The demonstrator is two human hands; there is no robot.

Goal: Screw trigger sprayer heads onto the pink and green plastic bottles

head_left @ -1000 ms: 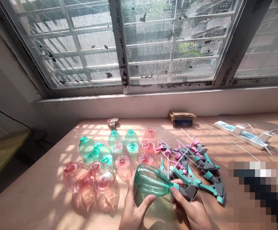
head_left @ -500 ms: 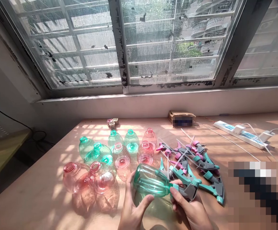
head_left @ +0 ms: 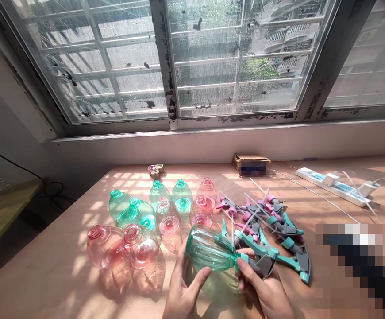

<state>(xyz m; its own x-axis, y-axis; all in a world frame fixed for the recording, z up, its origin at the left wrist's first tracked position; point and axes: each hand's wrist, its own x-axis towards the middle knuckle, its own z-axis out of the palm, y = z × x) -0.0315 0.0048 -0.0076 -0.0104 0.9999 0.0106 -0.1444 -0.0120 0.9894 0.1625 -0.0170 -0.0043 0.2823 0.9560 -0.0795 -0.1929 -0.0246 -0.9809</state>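
Observation:
A clear green plastic bottle [head_left: 209,250] lies on its side in the air above the table, its neck pointing right. My left hand [head_left: 187,283] cups its base, with the thumb in front and the fingers behind. At the neck, my right hand [head_left: 262,283] pinches the turquoise collar of a grey and turquoise spray trigger head [head_left: 262,266]. The collar sits against the bottle mouth; whether its threads are engaged I cannot tell. Just behind my right hand lies a pile of spray heads [head_left: 255,217], pink-grey and turquoise-grey, with thin white tubes.
Open-necked pink bottles [head_left: 142,248] and green bottles [head_left: 182,197] stand on the table [head_left: 46,266] to the left and behind. A cardboard box [head_left: 251,165], small square pieces [head_left: 155,171] and a power strip [head_left: 335,186] with cables lie farther back. A blurred patch covers the right front.
The bottle and both hands have hardly moved; the bottle appears slightly turned or tilted. My right thumb has shifted a little on the collar.

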